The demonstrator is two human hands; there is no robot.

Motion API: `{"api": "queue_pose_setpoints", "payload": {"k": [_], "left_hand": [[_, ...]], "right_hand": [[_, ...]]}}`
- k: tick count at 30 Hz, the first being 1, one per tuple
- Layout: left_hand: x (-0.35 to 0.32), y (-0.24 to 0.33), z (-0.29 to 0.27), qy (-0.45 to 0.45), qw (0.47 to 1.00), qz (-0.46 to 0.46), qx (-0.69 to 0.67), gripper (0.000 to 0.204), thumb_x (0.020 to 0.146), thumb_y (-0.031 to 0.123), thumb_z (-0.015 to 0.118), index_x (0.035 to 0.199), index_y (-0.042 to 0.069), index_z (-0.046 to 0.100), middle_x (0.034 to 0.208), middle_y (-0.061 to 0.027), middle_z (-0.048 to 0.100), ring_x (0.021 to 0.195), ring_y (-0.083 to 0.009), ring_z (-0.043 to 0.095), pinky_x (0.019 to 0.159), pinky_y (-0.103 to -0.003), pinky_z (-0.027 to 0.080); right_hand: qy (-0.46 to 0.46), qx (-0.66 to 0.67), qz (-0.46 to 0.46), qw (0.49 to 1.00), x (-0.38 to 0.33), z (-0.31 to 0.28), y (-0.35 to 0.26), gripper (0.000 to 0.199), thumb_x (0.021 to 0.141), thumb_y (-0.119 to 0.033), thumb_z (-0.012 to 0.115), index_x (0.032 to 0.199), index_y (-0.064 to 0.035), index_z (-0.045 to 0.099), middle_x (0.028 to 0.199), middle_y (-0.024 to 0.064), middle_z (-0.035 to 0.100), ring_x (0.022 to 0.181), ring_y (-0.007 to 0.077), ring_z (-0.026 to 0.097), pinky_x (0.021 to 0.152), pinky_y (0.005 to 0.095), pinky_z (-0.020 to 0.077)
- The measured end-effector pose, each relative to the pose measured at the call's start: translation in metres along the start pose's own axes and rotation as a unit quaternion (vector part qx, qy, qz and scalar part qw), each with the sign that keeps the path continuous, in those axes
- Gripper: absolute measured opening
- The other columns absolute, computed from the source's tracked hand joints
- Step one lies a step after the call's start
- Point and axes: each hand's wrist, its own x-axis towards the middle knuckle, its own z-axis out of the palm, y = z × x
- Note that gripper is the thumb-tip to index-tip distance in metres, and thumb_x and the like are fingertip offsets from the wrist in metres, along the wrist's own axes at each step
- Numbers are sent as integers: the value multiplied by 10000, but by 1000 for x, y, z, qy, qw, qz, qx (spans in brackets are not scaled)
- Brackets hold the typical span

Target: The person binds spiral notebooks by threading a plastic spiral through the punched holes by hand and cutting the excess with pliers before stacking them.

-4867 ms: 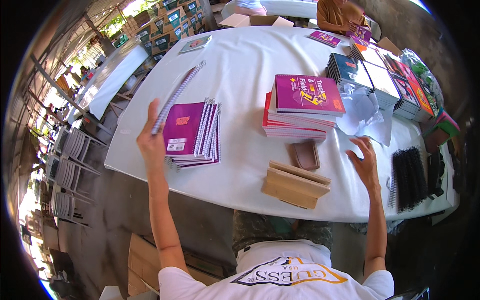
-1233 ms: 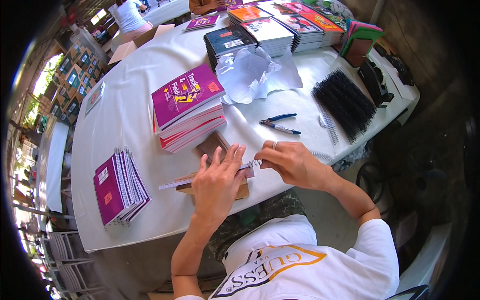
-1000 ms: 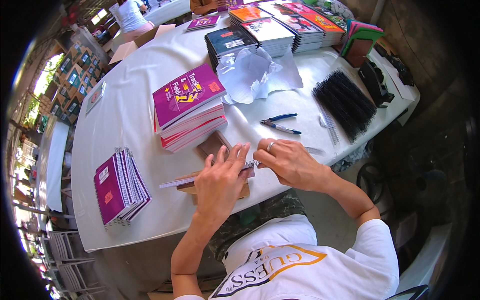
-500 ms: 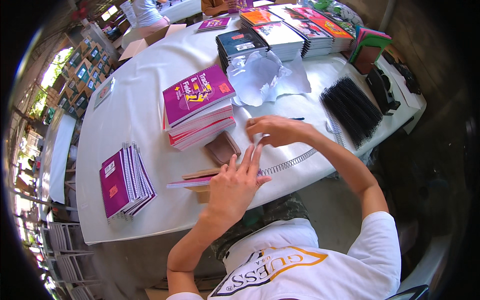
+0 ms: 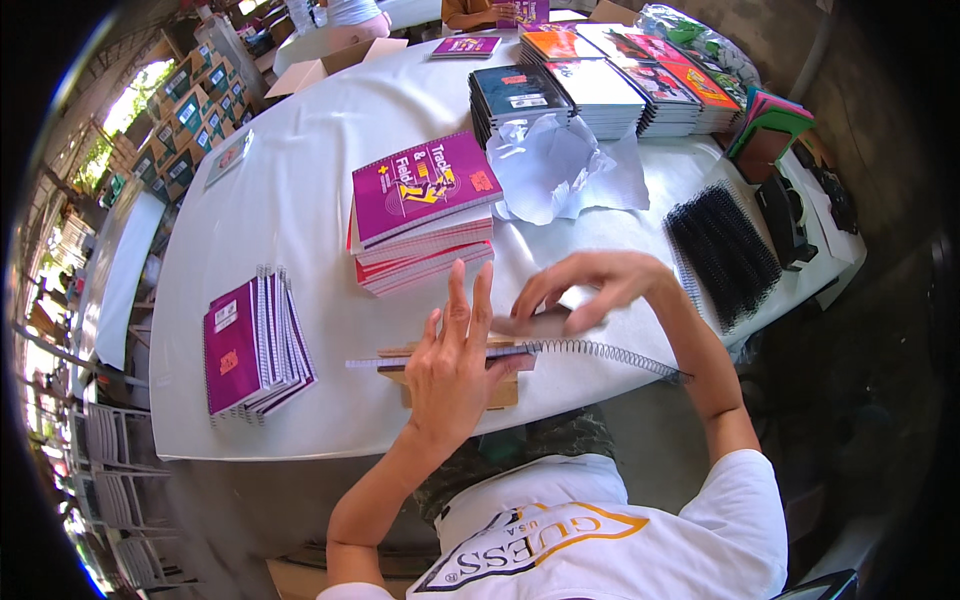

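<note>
At the left of the white-covered table (image 5: 290,190), a small stack of purple spiral-bound notebooks (image 5: 262,343) lies slightly fanned. To its right, at the near edge, one notebook (image 5: 372,363) stands edge-up against a tan stand (image 5: 503,393). The left hand (image 5: 445,375) straddles it, thumb on the near side, fingers stretched past the far side, clasping it lightly. The notebook should be fairly light, firm as a block but ready to splay its pages; the best hold is probably flat pressure on both covers, close to the upper edge. Beyond it, towards the far side, sits a taller pile of purple and red books (image 5: 425,215).

Further right, the right hand (image 5: 590,290) bends its fingers and thumb round a brown pad (image 5: 548,323), which looks soft and matt, easy to grip; motion blurs the contact. From the notebook's right end a metal-looking coil (image 5: 612,354) trails right, reaching the right forearm. It seems light and springy, likely to bend or snag if pulled, so it is better taken near the notebook. Far beyond lies crumpled white paper (image 5: 570,170); at far right, a bundle of black coils (image 5: 722,252).
</note>
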Motion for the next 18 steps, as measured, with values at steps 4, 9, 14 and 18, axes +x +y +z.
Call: {"api": "queue_pose_setpoints", "payload": {"k": [4, 9, 14, 18], "left_hand": [[3, 2, 0, -14, 1000, -3, -3, 1141, 562, 401, 868, 1507, 88, 309, 1524, -160, 369, 929, -323, 686, 920, -435, 527], [2, 0, -2, -18, 1000, -5, -4, 1141, 560, 384, 866, 1513, 113, 301, 1523, -124, 381, 933, -331, 684, 921, -430, 533], [-1, -9, -8, -31, 999, -25, 25, 1114, 601, 401, 836, 1535, 168, 276, 1492, -178, 411, 1079, -303, 649, 935, -448, 515], [-1, -9, -10, -24, 999, -35, 4, 1104, 572, 357, 857, 1519, 205, 309, 1487, -66, 445, 1038, -327, 659, 948, -443, 523]], "right_hand": [[-1, -36, 27, 999, -1, 1, 10, 491, 913, -396, 647, 1274, -64, 627, 1176, 113, 657, 1046, 223, 626, 858, 350, 508], [1, -138, 93, 986, 7, 10, 18, 611, 871, -532, 633, 1288, -85, 638, 1164, 114, 666, 982, 223, 643, 811, 363, 520], [16, 52, -123, 991, 9, 0, 11, 606, 833, -524, 685, 1247, -82, 667, 1136, 166, 668, 892, 246, 643, 780, 353, 506], [5, -76, 46, 996, 20, 3, 10, 680, 824, -564, 660, 1261, -44, 650, 1158, 184, 658, 987, 276, 628, 871, 388, 471]]}}
